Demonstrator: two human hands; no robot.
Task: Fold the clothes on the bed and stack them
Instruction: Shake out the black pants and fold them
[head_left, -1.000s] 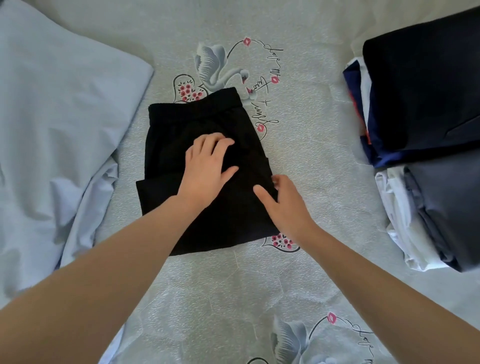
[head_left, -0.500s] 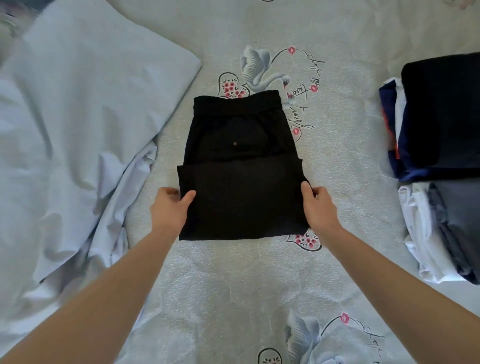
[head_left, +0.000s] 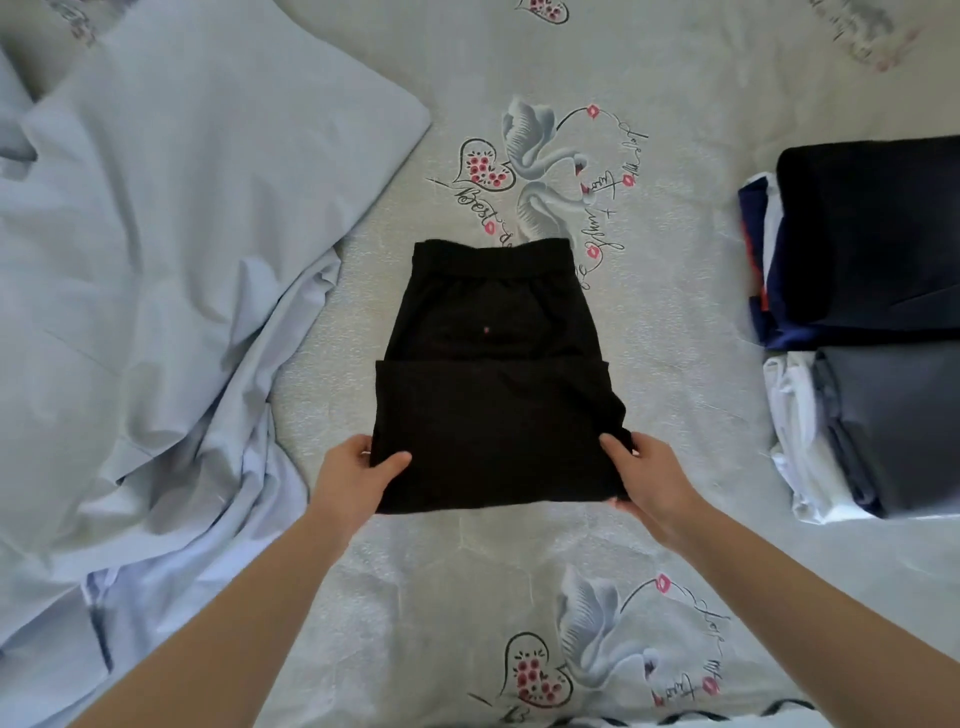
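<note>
Black shorts (head_left: 496, 384) lying flat in the middle of the bedsheet (head_left: 675, 312), waistband at the far end, lower half already doubled up toward the waist so that a fold edge crosses the middle. Left hand (head_left: 358, 478) pinching the near left corner, thumb on top and fingers underneath; right hand (head_left: 647, 480) pinching the near right corner in the same way, thumb over the cloth. Step in hand, judging from the grip: probably one more fold, near edge carried up to the waistband, or a lift toward the stacks. To do it well: keep both corners level and pulled lightly apart, so that no sag forms between them; raise only a little, so that the inner layers do not slide out; lay the near edge straight along the waistband, then press flat with open palms. Soft, thin cloth, so likely to slip if held by one layer only; better to pinch all layers together. Two stacks of folded clothes at the right side, well apart from the shorts: dark navy stack (head_left: 862, 234) farther, grey and white stack (head_left: 883, 431) nearer. Crumpled pale blue garment (head_left: 156, 291) at the left, not yet folded. Compared with half a second ago: both hands lower along the side edges, now at the near corners; grip closed on the cloth as before; shorts not visibly moved on the sheet.
</note>
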